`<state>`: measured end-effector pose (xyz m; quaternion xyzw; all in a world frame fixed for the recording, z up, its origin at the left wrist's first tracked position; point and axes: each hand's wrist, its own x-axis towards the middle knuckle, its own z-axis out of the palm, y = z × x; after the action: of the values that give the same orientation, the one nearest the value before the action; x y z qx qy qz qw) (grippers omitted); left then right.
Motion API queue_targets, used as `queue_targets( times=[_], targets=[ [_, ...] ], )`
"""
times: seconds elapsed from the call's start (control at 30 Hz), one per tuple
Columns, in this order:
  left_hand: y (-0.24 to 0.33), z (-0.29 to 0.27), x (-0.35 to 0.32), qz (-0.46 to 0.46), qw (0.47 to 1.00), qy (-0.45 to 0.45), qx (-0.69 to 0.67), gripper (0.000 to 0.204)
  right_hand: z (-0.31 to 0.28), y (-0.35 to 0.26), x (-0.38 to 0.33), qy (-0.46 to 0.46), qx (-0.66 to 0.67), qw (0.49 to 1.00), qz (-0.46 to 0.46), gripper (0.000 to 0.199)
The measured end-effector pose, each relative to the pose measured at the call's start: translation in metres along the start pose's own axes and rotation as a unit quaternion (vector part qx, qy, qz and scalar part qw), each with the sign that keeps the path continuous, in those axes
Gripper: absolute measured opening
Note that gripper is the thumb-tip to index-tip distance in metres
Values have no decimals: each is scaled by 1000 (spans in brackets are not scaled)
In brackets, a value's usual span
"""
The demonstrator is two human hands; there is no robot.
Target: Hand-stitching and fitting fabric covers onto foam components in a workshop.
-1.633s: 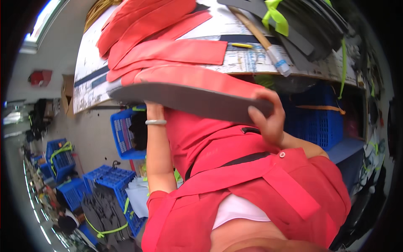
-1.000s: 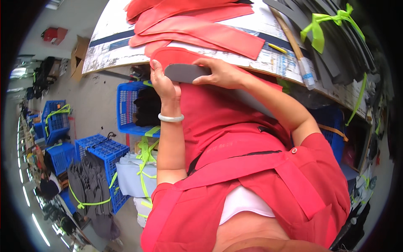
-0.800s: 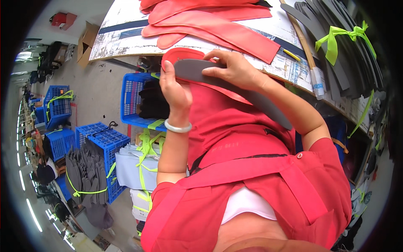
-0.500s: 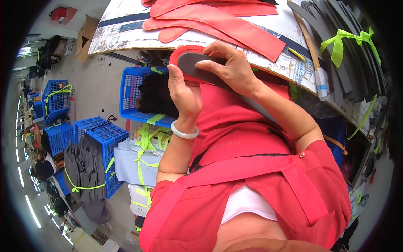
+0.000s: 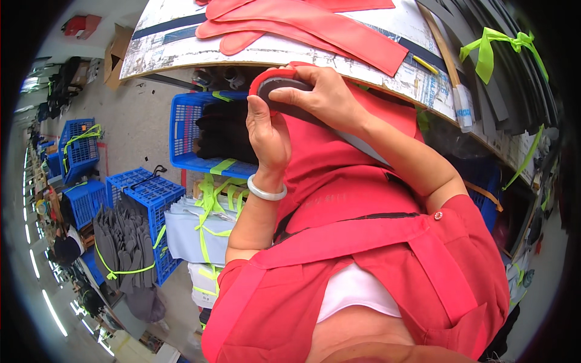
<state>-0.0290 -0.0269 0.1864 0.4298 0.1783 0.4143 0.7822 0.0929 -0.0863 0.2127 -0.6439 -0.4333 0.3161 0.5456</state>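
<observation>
In front of my body I hold a long red strip [image 5: 256, 85] with a rounded end, a dark grey strip [image 5: 284, 89] lying against its inner face. My left hand [image 5: 268, 136] grips the rounded end from the left, its thumb up at the red edge and its other fingers partly hidden behind. From the right, my right hand [image 5: 336, 104] pinches both layers, thumb on the grey face and fingers over the far red edge. The rounded end is bent upward. On the worktable [image 5: 272, 54] just beyond lie several similar red pieces [image 5: 315, 33].
Bundled dark grey strips [image 5: 484, 66] with a green tie, a stick [image 5: 442, 45] and a yellow pen-like tool [image 5: 425, 65] lie on the table's right. Left and below stand a blue crate [image 5: 181, 130] with black pieces, another blue crate [image 5: 166, 209], and tied pale bundles [image 5: 190, 233].
The rounded end has tilted and curled up more, so less of its grey face shows. My right hand's fingers have moved over the far edge. The view has shifted slightly.
</observation>
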Motion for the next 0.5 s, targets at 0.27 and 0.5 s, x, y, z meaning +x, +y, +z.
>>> queue_targets(
  times=[0.27,0.5],
  targets=[
    [41,-67,30,-212,966,-115,92,33,0,14,-8,-70,5,997,15,37],
    [32,-76,37,-417,885,-190,78,23,6,25,-17,-121,16,992,43,36]
  ],
)
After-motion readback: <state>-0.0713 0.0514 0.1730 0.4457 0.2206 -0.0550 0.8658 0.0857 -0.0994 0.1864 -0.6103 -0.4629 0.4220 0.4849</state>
